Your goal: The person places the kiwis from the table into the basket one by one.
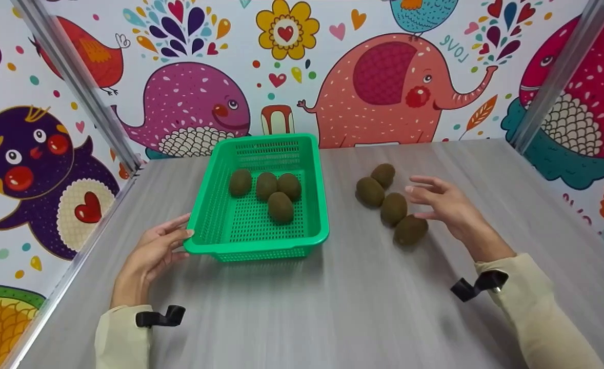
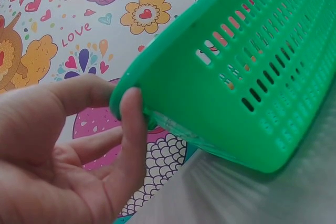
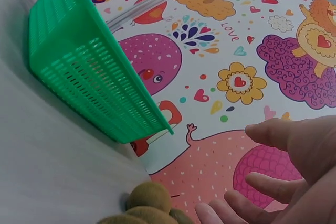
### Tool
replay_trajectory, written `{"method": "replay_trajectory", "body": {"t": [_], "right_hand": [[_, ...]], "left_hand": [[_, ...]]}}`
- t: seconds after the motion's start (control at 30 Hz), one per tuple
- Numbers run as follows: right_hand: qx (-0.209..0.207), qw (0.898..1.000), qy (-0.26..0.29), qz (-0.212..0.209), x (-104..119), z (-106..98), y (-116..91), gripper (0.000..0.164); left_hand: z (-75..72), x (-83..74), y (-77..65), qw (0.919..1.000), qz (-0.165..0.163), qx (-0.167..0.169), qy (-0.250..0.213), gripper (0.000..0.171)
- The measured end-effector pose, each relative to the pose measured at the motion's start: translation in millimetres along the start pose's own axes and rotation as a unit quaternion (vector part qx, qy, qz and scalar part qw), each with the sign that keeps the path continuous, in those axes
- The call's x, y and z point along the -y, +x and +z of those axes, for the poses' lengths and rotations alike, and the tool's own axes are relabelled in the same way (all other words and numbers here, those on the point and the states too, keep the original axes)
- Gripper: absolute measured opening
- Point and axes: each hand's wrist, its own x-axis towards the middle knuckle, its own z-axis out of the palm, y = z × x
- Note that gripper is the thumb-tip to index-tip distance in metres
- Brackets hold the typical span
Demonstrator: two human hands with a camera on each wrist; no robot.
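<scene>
A green plastic basket (image 1: 261, 248) stands on the table with several brown kiwis (image 1: 280, 208) inside. At its near left corner my left hand (image 1: 151, 251) pinches the rim; the left wrist view shows the thumb and a finger (image 2: 134, 129) on either side of the basket's edge (image 2: 173, 40). Right of the basket, several more kiwis (image 1: 394, 209) lie in a crooked row on the table. Just to their right is my right hand (image 1: 448, 205), fingers spread and holding nothing. In the right wrist view that hand (image 3: 299, 177) hovers beside the kiwis (image 3: 149, 198).
The grey wood-grain table (image 1: 333, 307) runs back to a wall (image 1: 292, 92) printed with cartoon animals. Metal posts (image 1: 553, 82) stand at the back corners. Each sleeved wrist carries a black strap mount (image 1: 161, 316).
</scene>
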Motion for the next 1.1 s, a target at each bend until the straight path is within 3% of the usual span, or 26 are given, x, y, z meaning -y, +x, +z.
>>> {"method": "replay_trajectory", "body": {"t": [0.8, 1.1], "right_hand": [[-0.014, 0.999, -0.012, 0.032, -42.3, -12.4, 0.2, 0.078], [0.014, 0.999, 0.001, 0.049, -55.2, -7.1, 1.1, 0.08]], "left_hand": [[0.1, 0.1, 0.2, 1.0, -0.004, 0.003, -0.005, 0.073], [0.7, 0.3, -0.4, 1.0, 0.007, 0.003, 0.003, 0.07]]}}
